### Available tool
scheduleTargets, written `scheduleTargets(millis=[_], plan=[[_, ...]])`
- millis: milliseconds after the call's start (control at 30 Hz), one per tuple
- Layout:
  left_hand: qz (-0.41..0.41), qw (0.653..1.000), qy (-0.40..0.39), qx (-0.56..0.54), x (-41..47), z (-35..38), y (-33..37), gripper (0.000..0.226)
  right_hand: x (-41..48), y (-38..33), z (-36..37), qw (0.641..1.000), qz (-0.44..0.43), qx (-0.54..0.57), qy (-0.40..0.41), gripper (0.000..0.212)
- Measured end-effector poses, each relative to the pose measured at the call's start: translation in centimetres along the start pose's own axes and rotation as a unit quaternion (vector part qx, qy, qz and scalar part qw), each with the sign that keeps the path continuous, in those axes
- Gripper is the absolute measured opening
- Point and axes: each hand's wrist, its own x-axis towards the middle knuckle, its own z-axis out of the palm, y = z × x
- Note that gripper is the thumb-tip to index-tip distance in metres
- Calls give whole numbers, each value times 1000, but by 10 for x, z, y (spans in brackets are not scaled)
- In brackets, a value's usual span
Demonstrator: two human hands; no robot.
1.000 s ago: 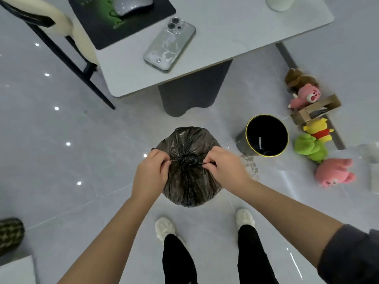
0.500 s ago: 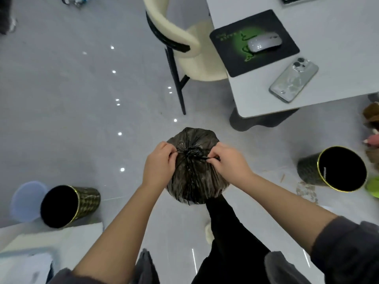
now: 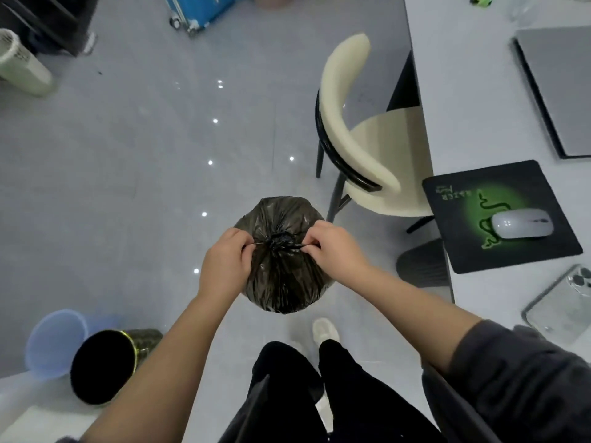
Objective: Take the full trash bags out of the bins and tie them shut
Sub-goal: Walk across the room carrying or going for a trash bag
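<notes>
A full black trash bag (image 3: 284, 282) hangs in front of me above the floor, its top gathered into a knot (image 3: 279, 243). My left hand (image 3: 225, 263) pinches one end of the knot from the left. My right hand (image 3: 335, 247) pinches the other end from the right. Both hands pull the ends apart sideways. A black bin with a gold rim (image 3: 102, 366) stands at the lower left, dark inside, with a pale blue bin (image 3: 51, 350) right behind it.
A cream chair (image 3: 361, 135) stands just right of the bag, beside a white table (image 3: 463, 116) carrying a mouse pad (image 3: 499, 215), mouse, laptop and phone (image 3: 563, 308). A blue suitcase (image 3: 198, 8) and a pale cylinder (image 3: 22, 68) sit farther off.
I have turned left while holding the bag: the table and chair slid to the right, the bin at the right left the view, and the black and blue bins appeared lower left.
</notes>
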Motion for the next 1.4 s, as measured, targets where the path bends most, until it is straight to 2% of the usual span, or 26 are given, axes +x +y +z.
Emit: scheduleTargets(millis=[133, 467, 733, 933, 1133, 1400], plan=[[16, 1000, 8, -8, 83, -20, -24, 8, 80, -17, -16, 1000, 6, -9, 20, 8], [74, 997, -29, -12, 309, -72, -93, 9, 287, -65, -43, 995, 73, -17, 65, 8], [115, 993, -33, -17, 478, -91, -104, 8, 441, -62, -92, 988, 107, 3, 111, 7], [103, 994, -35, -7, 626, -74, -93, 9, 577, -20, -141, 988, 111, 21, 108, 7], [117, 992, -30, -20, 766, -79, -53, 9, 689, 9, -226, 989, 119, 10, 89, 7], [166, 985, -44, -31, 950, -64, 1, 9, 821, 55, -330, 978, 145, 7, 147, 6]])
